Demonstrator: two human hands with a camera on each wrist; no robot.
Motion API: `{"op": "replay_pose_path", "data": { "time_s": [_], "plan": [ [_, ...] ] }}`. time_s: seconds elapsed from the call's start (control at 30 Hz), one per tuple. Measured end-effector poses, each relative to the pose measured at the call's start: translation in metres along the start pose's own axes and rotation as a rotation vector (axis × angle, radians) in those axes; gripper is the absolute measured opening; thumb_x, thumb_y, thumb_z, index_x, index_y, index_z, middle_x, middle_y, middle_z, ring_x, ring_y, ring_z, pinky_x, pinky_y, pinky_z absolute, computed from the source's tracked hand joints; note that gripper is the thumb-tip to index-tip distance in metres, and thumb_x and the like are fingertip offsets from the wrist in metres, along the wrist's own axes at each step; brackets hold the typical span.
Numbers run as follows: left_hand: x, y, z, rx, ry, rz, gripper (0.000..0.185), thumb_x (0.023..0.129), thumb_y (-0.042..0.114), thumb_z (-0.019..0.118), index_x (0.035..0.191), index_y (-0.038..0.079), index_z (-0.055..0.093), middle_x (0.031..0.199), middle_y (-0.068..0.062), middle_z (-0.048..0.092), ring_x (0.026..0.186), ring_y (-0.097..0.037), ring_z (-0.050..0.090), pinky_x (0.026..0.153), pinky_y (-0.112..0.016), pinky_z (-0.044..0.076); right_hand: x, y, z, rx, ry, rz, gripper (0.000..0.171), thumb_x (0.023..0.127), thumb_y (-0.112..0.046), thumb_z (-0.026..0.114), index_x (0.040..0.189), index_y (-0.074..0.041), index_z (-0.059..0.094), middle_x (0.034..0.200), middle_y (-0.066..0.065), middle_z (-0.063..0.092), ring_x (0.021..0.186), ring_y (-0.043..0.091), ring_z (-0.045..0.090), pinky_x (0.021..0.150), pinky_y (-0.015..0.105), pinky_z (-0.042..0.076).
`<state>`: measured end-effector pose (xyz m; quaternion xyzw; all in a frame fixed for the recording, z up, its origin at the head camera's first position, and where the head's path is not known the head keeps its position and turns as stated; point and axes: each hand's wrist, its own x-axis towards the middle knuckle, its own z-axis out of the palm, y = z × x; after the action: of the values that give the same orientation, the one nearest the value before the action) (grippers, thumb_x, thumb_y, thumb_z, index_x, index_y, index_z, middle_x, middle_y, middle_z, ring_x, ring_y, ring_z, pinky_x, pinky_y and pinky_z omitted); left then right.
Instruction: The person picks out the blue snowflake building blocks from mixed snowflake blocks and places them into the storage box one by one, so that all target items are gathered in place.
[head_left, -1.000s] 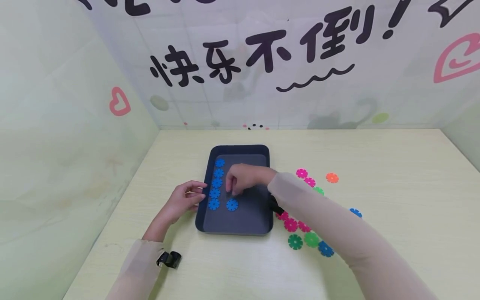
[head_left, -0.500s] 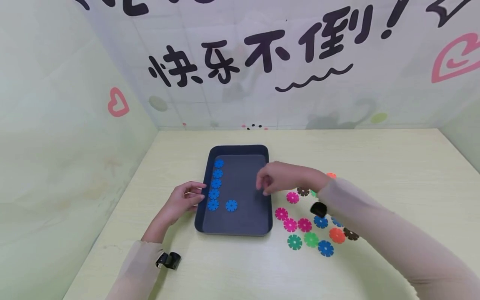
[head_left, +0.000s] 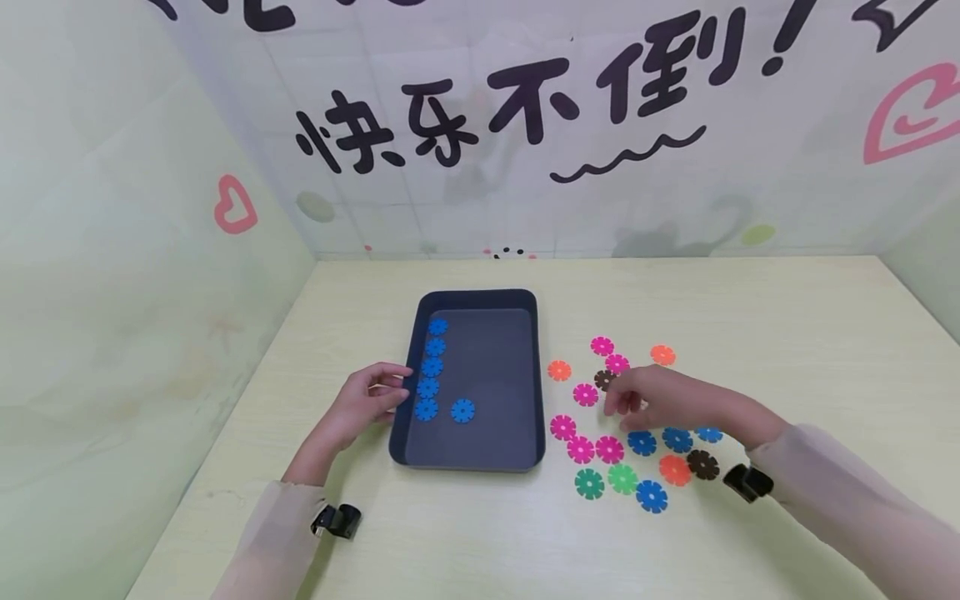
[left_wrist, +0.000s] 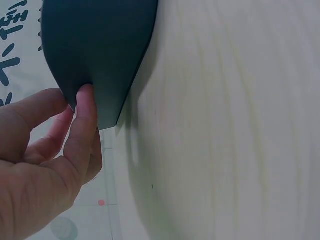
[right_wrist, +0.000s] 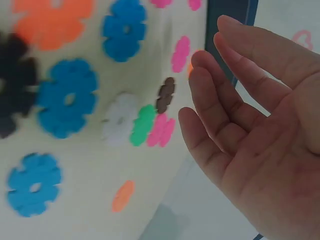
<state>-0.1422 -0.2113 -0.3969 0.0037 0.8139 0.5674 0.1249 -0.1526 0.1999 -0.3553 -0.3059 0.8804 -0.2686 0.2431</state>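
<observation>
Since the earlier frames the right hand (head_left: 660, 402) has left the tray (head_left: 468, 464) and crossed to the loose pieces on the table (head_left: 787, 333); the left hand and the tray have not shifted. The right hand now hovers over the scatter with fingers (right_wrist: 215, 100) spread, relaxed and empty, its tips nearest a brown piece (head_left: 604, 380) and a pink piece (head_left: 585, 394), with blue pieces (head_left: 677, 439) just below the palm.

The left hand (head_left: 367, 398) pinches the tray's left wall, thumb (left_wrist: 85, 125) on the outer side. Inside the tray a column of five blue pieces (head_left: 431, 367) lies along the left wall, and a sixth blue piece (head_left: 462, 410) sits beside the lowest one.

The loose pieces lie close together, some touching, so I judge a reach for one could nudge its neighbours or catch two at once. They are thin and flat, so fingertips may slip off an edge. A wrong colour is easily picked, since the blues sit partly hidden under the hand. If the left grip tugs, the neat column may slide.
</observation>
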Motion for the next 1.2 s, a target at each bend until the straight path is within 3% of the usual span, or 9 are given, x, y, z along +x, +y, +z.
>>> {"op": "replay_pose_path", "data": {
  "time_s": [0.4,0.7,1.2],
  "plan": [
    [0.0,0.0,-0.001,0.0,-0.01,0.001,0.034,0.09,0.004,0.057,0.122,-0.002,0.052,0.102,-0.015,0.048,0.083,-0.021,0.057,0.065,-0.031,0.052,-0.024,0.021,0.018,0.09,0.071,0.042,0.025,0.075,-0.016,0.076,0.097,-0.013,0.064,0.093,0.0,0.053,0.087,0.02,0.049,0.068,0.024,0.048],
    [0.001,0.001,0.0,0.008,-0.004,-0.002,0.033,0.09,0.004,0.057,0.122,-0.001,0.052,0.103,-0.015,0.048,0.084,-0.021,0.057,0.066,-0.031,0.052,-0.026,0.03,0.025,0.037,0.101,0.03,0.03,0.071,-0.013,0.079,0.097,-0.011,0.064,0.087,-0.001,0.051,0.083,0.018,0.048,0.066,0.022,0.048],
    [0.0,0.001,0.0,-0.002,-0.006,0.001,0.033,0.09,0.003,0.057,0.122,-0.002,0.052,0.101,-0.014,0.048,0.082,-0.019,0.057,0.064,-0.031,0.052,-0.026,0.032,0.028,0.069,0.108,0.027,0.03,0.07,-0.013,0.079,0.092,-0.011,0.059,0.084,-0.002,0.051,0.079,0.018,0.048,0.063,0.023,0.047]
  ]
}}
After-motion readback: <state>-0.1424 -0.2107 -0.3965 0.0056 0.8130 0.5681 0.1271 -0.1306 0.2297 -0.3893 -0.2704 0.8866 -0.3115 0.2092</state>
